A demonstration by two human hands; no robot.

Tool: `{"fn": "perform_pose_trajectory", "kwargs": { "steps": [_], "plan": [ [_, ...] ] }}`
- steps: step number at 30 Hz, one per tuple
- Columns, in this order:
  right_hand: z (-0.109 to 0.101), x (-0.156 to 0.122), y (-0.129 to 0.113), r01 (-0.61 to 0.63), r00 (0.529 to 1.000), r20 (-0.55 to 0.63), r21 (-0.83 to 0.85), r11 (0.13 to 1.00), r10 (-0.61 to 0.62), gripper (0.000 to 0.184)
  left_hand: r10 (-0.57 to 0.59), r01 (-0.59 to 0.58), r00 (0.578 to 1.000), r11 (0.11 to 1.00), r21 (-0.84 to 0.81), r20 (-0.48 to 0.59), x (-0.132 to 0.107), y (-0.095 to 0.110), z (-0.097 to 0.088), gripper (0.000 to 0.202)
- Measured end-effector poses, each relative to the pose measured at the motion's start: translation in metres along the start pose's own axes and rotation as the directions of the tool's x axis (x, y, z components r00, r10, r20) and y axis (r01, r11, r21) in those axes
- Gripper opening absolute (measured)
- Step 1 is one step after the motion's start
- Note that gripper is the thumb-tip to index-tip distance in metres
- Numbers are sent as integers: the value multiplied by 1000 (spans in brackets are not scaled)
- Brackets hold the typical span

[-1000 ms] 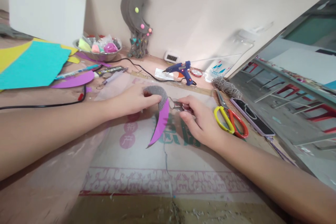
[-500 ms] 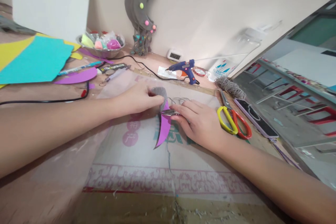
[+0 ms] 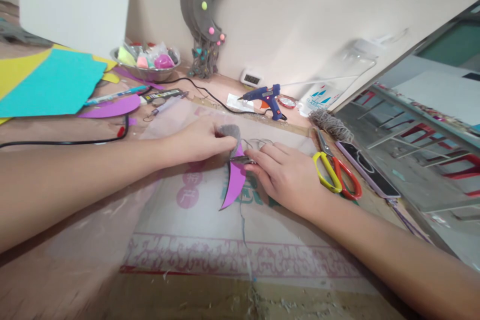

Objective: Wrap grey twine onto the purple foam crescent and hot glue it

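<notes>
My left hand (image 3: 204, 140) is closed round the upper end of a purple crescent (image 3: 235, 182), which is wrapped in grey yarn (image 3: 229, 131). The bare lower half of the crescent points down, showing a dark edge. From the right, my right hand (image 3: 285, 172) pinches a slim shiny metal tool (image 3: 240, 159) that lies across the crescent just below the wrapping. Its exact kind is hidden by my fingers. A loose strand of yarn loops behind my right fingers. Beneath both hands is a printed plastic sheet (image 3: 161, 220).
Yellow-and-red-handled scissors (image 3: 332, 172), a yarn bundle (image 3: 330, 125) and a phone (image 3: 367, 169) lie at right. Behind are a blue glue gun (image 3: 266, 96), a small clock (image 3: 251, 78) and a bowl (image 3: 146, 71) of clay. Coloured sheets (image 3: 52, 82) and a black cable (image 3: 67, 143) are at left.
The view has shifted very slightly. Both hands keep their hold on the crescent and the metal tool, with hardly any visible movement.
</notes>
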State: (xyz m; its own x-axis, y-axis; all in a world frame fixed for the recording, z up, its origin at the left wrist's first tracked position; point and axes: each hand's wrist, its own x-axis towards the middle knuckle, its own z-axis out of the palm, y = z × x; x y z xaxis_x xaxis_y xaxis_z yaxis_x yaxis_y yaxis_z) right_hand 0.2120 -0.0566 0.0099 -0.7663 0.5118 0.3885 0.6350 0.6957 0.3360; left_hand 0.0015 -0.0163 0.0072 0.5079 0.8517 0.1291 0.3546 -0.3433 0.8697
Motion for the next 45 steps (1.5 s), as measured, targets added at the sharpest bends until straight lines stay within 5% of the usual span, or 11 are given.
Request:
{"fn": "perform_pose_trajectory", "kwargs": {
  "steps": [11, 29, 32, 36, 41, 45],
  "plan": [
    [-1, -1, 1, 27, 1000, -14, -13, 1000, -28, 29, 14, -14, 1000, 999, 44, 4, 0, 0, 0, 23],
    [2, -4, 4, -78, 995, -33, 257, 963, 90, 27, -20, 21, 1000, 999, 47, -16, 0, 1, -2, 27],
    [3, -5, 6, -270, 957, 30, 454, 849, 288, 27, -45, 45, 999, 999, -9, 8, -1, 5, -3, 33],
    [6, -1, 10, -517, 828, 241, 678, 522, 506, 26, -40, 44, 999, 990, -131, 28, -2, 5, -6, 36],
    [6, 5, 12, -565, 782, 441, 800, 203, 440, 29, -21, 30, 998, 991, -132, 65, -1, -1, -7, 38],
    [6, 5, 11, -606, 741, 501, 786, 125, 448, 37, -18, 19, 998, 999, -28, 57, 0, -5, -5, 39]
  ]
}}
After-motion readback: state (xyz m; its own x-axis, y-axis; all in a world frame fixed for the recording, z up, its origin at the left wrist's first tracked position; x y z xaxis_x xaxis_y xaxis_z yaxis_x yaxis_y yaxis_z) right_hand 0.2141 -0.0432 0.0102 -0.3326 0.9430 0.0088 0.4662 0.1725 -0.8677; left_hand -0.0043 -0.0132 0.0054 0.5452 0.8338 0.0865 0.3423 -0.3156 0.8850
